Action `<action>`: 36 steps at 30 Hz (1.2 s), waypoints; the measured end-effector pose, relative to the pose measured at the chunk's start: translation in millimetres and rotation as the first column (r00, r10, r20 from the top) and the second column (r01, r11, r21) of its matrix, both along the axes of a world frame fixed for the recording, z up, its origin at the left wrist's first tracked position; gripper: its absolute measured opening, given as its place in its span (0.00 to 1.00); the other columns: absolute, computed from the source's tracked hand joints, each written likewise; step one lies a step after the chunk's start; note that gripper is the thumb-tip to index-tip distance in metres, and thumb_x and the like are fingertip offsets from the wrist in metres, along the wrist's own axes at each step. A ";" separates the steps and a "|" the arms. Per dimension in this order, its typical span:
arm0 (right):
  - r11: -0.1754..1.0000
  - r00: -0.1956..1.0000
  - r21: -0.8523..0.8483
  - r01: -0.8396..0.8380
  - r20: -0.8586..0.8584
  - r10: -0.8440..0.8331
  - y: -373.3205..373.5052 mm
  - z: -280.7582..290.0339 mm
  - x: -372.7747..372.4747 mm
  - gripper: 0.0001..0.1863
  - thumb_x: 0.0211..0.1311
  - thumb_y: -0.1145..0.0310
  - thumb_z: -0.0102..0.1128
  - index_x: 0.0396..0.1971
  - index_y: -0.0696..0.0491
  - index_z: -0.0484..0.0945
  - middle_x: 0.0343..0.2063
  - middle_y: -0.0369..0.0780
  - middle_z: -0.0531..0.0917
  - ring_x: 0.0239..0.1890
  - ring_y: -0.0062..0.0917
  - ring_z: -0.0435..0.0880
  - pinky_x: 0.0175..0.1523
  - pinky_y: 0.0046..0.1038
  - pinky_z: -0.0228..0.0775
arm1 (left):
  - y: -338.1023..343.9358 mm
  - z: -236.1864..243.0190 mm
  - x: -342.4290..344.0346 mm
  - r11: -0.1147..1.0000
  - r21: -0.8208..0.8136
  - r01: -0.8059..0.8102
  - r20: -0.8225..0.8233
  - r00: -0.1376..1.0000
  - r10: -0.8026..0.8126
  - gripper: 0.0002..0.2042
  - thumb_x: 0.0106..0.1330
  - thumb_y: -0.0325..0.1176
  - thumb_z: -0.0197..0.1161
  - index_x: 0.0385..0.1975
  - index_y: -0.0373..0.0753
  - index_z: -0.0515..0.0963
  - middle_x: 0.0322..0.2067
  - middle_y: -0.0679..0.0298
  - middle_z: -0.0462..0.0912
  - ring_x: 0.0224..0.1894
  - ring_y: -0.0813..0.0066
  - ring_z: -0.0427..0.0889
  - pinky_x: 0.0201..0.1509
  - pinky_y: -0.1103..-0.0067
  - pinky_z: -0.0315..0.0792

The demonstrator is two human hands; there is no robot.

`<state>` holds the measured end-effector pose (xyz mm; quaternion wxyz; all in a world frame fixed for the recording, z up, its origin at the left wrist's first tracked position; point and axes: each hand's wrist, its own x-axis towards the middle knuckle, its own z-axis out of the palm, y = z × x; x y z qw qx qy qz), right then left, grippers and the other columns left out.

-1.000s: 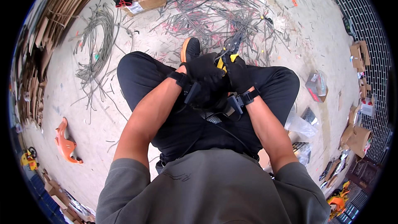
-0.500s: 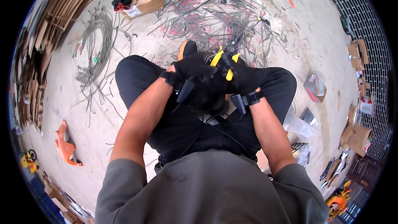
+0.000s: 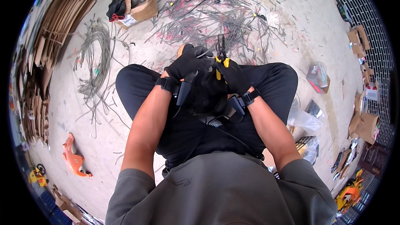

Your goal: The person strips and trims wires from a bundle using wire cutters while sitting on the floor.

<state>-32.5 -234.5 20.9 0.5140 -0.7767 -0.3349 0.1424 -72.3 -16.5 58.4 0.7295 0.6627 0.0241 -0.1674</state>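
Both my hands wear black gloves and meet above my crossed legs. My right hand [image 3: 234, 77] is closed around yellow-handled pliers [image 3: 219, 67], whose dark jaws point away from me toward the cable heap. Close beside it, my left hand [image 3: 185, 63] is curled around a grey cable [image 3: 204, 53], of which a short length shows at the fingertips. The rest of that cable is hidden by the glove and the dark clothing. Dark devices are strapped to both wrists.
A heap of cut grey and reddish cable pieces [image 3: 216, 12] spreads over the floor ahead. To the left lie a cable coil [image 3: 93, 60] and an orange plastic part [image 3: 73, 158]. An open cardboard box [image 3: 148, 8] stands at far left, a small box [image 3: 318, 79] at right.
The pliers have turned so their jaws point away from me, and their handles are closer together. My left hand has shifted slightly left, and a grey cable now shows at its fingers.
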 end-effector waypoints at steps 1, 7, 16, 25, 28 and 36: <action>0.999 0.999 -0.036 0.010 0.041 -0.009 1.1 -0.5 -0.2 0.14 0.67 0.62 0.54 0.42 0.58 0.76 0.30 0.46 0.81 0.34 0.34 0.81 0.40 0.30 0.70 | -0.7 0.6 -0.8 1.000 -0.011 0.001 0.002 1.000 -0.001 0.16 0.68 0.36 0.59 0.50 0.35 0.74 0.37 0.63 0.80 0.38 0.80 0.78 0.41 0.82 0.73; 0.970 0.970 -0.235 0.064 -0.215 -0.116 7.0 1.1 0.8 0.16 0.63 0.61 0.54 0.41 0.59 0.74 0.33 0.52 0.80 0.38 0.45 0.80 0.41 0.38 0.70 | 10.5 8.2 8.0 0.985 -0.171 0.005 -0.101 0.995 -0.022 0.22 0.73 0.43 0.51 0.56 0.30 0.69 0.39 0.61 0.80 0.37 0.77 0.80 0.43 0.80 0.76; 0.965 0.974 -0.242 0.099 0.224 -0.044 -0.4 -38.8 2.5 0.18 0.61 0.62 0.55 0.44 0.61 0.74 0.38 0.55 0.80 0.42 0.49 0.79 0.46 0.42 0.70 | 22.1 13.3 7.3 0.915 -0.398 -0.057 0.020 0.997 0.071 0.28 0.70 0.52 0.51 0.57 0.32 0.68 0.40 0.56 0.82 0.36 0.74 0.82 0.37 0.78 0.77; 0.926 0.950 -0.326 0.190 0.301 -0.089 9.8 -13.8 -6.5 0.17 0.59 0.66 0.56 0.45 0.59 0.74 0.35 0.53 0.79 0.39 0.48 0.78 0.45 0.43 0.69 | 30.9 4.5 8.1 0.999 -0.053 -0.012 -0.143 0.990 0.004 0.15 0.68 0.40 0.59 0.43 0.32 0.77 0.28 0.61 0.83 0.26 0.75 0.82 0.32 0.80 0.76; 0.878 0.954 -0.424 0.220 0.283 -0.102 14.0 -1.4 -11.0 0.17 0.59 0.67 0.56 0.46 0.59 0.73 0.34 0.53 0.79 0.39 0.48 0.77 0.44 0.43 0.69 | 30.1 5.7 9.0 0.994 0.100 -0.048 -0.112 0.992 0.059 0.14 0.68 0.40 0.59 0.38 0.33 0.79 0.26 0.62 0.83 0.26 0.76 0.82 0.33 0.80 0.76; 0.947 0.918 -0.297 0.124 0.397 0.004 14.6 0.6 -2.1 0.15 0.55 0.67 0.58 0.42 0.56 0.76 0.35 0.50 0.79 0.37 0.45 0.79 0.41 0.42 0.71 | 46.1 19.3 25.5 0.947 0.319 0.041 0.073 0.995 -0.068 0.06 0.64 0.28 0.58 0.29 0.34 0.80 0.23 0.66 0.80 0.26 0.81 0.78 0.31 0.81 0.72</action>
